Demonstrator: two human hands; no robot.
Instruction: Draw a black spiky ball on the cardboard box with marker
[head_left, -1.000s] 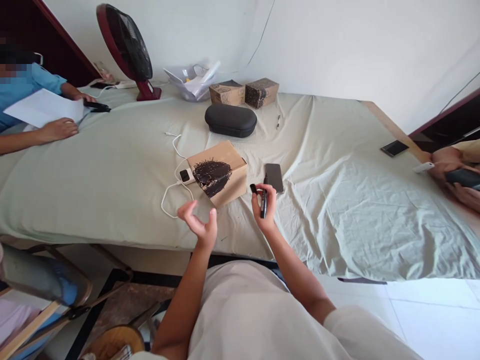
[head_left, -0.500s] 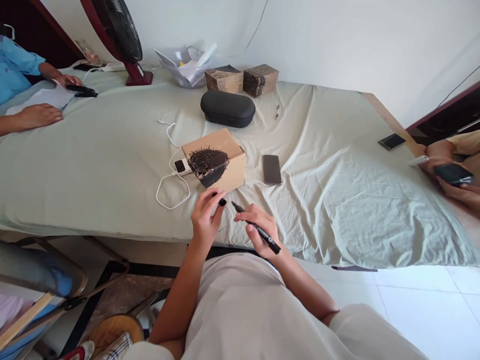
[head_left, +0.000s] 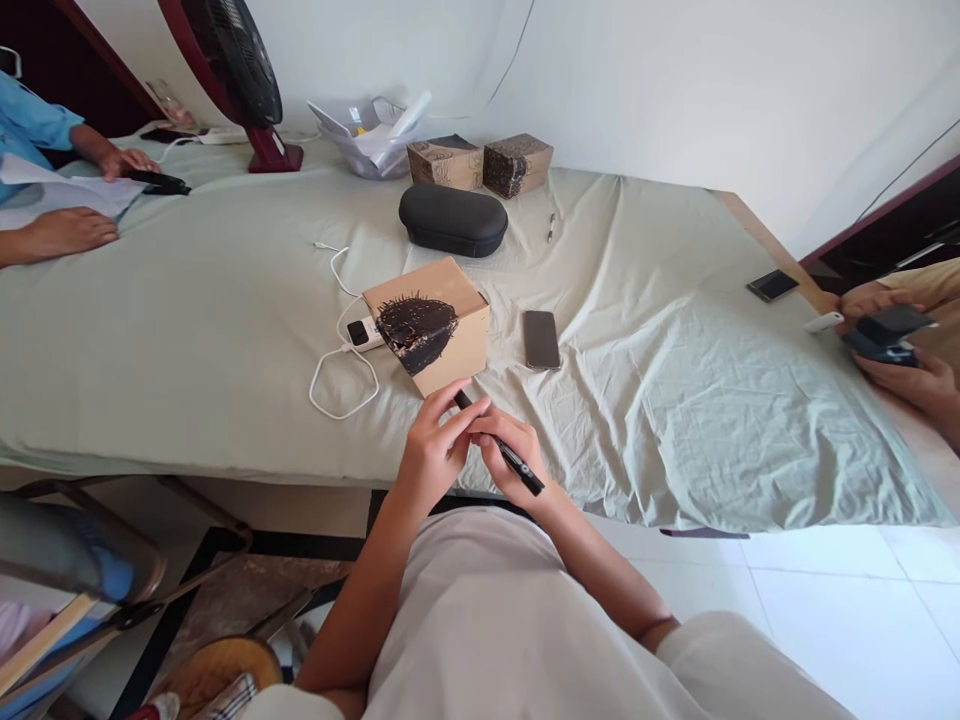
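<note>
Gripping a black marker [head_left: 520, 468], the right hand [head_left: 526, 446] meets the left hand [head_left: 433, 445] pinching the marker's cap [head_left: 462, 399].

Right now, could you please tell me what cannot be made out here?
In the head view:
Whether the cap sits fully on the black marker: left hand and right hand cover the joint.
Pale marking on the marker: too small.
Top of the fan: cut by the upper edge.

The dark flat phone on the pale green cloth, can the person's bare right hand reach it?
Likely yes: only wrinkled cloth lies between the right hand and the phone, though that hand is holding a slim black marker.
</note>
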